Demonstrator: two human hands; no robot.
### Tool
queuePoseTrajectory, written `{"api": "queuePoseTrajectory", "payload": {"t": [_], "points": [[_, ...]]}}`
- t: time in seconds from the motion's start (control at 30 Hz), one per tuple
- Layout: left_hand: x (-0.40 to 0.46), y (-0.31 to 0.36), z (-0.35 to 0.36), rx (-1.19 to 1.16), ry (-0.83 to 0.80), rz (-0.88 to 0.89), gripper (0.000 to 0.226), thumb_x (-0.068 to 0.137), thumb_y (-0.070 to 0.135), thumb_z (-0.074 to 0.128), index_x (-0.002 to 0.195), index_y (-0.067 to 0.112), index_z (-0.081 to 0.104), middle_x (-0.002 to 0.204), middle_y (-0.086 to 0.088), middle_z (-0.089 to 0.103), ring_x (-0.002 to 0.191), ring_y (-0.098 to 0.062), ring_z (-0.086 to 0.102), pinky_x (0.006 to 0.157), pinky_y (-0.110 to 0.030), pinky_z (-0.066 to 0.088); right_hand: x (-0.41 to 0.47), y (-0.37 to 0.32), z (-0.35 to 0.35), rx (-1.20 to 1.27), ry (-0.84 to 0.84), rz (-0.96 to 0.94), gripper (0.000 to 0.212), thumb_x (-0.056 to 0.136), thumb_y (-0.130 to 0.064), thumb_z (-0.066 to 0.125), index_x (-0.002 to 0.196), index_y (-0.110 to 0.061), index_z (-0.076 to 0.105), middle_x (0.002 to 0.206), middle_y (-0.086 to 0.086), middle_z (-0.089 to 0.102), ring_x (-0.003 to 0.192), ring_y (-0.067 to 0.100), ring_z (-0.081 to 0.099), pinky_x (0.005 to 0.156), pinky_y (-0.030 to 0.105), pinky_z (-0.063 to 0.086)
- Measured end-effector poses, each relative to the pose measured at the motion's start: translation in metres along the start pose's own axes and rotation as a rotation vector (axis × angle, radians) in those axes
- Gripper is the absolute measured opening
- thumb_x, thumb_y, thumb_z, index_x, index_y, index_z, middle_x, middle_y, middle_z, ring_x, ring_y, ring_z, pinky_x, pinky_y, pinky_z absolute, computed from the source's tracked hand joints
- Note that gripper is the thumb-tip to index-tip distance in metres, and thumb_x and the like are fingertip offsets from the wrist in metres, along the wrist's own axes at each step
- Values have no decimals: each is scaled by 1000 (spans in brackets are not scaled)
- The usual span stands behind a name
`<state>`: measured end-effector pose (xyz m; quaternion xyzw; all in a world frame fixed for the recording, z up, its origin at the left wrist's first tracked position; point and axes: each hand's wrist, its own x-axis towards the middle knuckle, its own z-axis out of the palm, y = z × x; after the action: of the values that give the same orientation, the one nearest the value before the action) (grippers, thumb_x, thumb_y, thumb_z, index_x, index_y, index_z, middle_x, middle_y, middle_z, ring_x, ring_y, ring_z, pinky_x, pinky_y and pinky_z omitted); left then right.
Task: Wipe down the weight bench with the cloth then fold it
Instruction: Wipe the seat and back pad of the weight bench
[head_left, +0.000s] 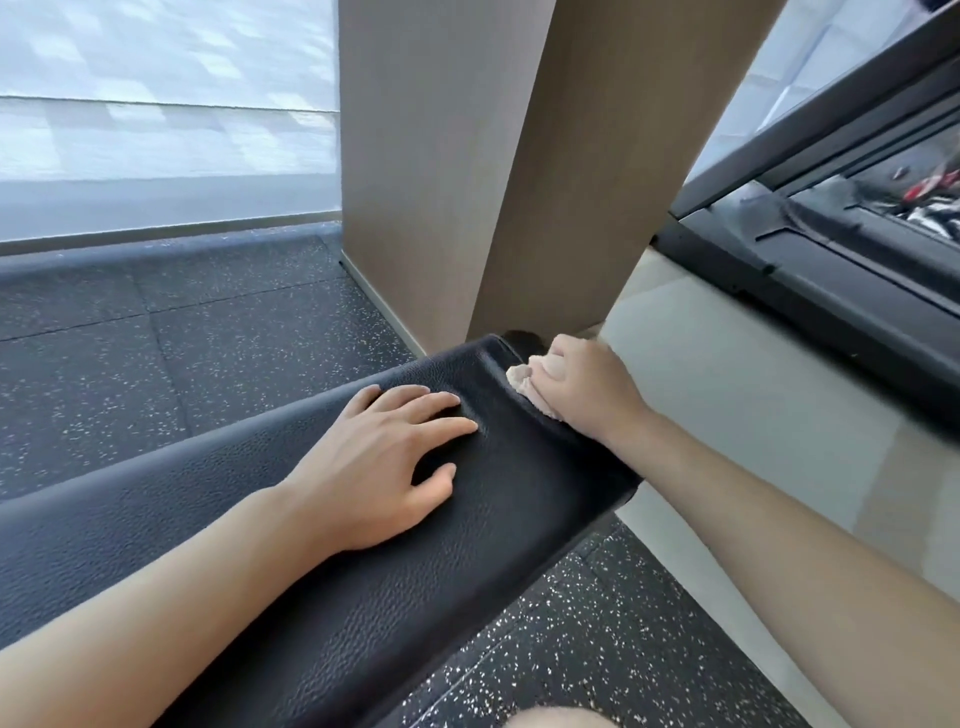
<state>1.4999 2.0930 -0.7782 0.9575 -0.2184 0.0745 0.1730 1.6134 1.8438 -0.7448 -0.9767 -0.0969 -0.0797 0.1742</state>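
Black pebbled leather of the weight bench (363, 545) running as a long pad from lower left, near the body, up and away to the right, ending at a rounded far corner close to the beige pillar (519, 182). Left hand (379, 462) laid flat on top of the pad, fingers straight and spread, holding nothing, seemingly just bracing. Right hand (582, 392) out at the far right edge of the pad, curled round a bunched pale cloth (522, 379), only a crumpled lobe of it showing past the thumb, pressed against the side of the pad just short of the end corner. Cloth therefore at the far end of the long axis, beyond the left hand and to its right, in the right hand alone. Most of the pad's length stretching back toward the body from there, so likely strokes to be drawn along that axis, toward the near end, with the flat left hand lying squarely in the way on the top face. Wiping under way by the look of it; folding not yet begun. Speckled rubber floor (182, 338) on both sides of the pad.
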Motion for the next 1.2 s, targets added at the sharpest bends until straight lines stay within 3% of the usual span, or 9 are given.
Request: {"api": "queuePoseTrajectory", "payload": {"t": [0.17,0.4,0.5,0.73,0.8,0.87,0.93,1.07,1.2], "points": [[15,-2,6,30,-28,24,57,95,63,36,151,50,40,162,21,35,152,-10,26,124,-46,22,-44,37,-16,-41,0,-51,33,90,-42,65,74,-18,49,57,-4,49,61,32,51,57,38,44],[47,11,17,51,-58,15,59,95,63,32,153,51,35,164,21,31,154,-13,24,124,-51,21,60,18,18,-3,73,-27,26,89,-41,56,79,-17,57,79,7,67,78,36,61,67,41,52],[70,21,24,39,-54,11,56,95,61,36,150,48,40,161,20,35,152,-13,28,122,-52,23,92,17,26,60,63,0,26,87,-35,56,77,-11,59,76,8,65,79,38,60,68,42,53],[73,22,23,19,-36,22,51,95,58,42,146,49,45,158,21,40,149,-11,32,125,-46,22,44,61,4,205,30,61,33,87,-37,67,69,-12,56,66,3,59,72,29,57,66,38,47],[73,23,23,17,-38,17,51,95,58,42,145,49,45,158,22,40,149,-11,32,125,-45,21,2,85,-11,245,35,113,36,87,-36,70,68,-12,52,60,0,53,61,22,55,57,35,44],[73,24,23,17,-40,11,51,95,58,42,145,50,45,158,22,40,149,-10,32,125,-46,22,-42,99,-24,322,33,174,34,90,-33,70,69,-12,54,55,0,53,40,12,52,37,27,38],[73,23,23,17,-40,6,51,95,58,43,145,50,45,158,22,40,149,-10,32,124,-48,23,-68,101,-29,393,54,208,31,91,-30,69,70,-12,55,54,5,57,29,18,52,29,23,34],[72,24,21,22,-58,7,52,95,57,43,146,48,46,158,21,41,150,-11,32,124,-48,24,-74,69,-25,321,109,141,30,88,-37,71,70,-18,56,57,6,59,47,25,59,40,28,39],[57,21,12,-27,-88,-8,55,95,54,42,149,43,49,160,16,41,151,-12,32,126,-41,23,-90,-11,0,157,99,-143,40,84,-43,70,70,-21,40,63,1,59,60,32,59,52,33,37]]}}
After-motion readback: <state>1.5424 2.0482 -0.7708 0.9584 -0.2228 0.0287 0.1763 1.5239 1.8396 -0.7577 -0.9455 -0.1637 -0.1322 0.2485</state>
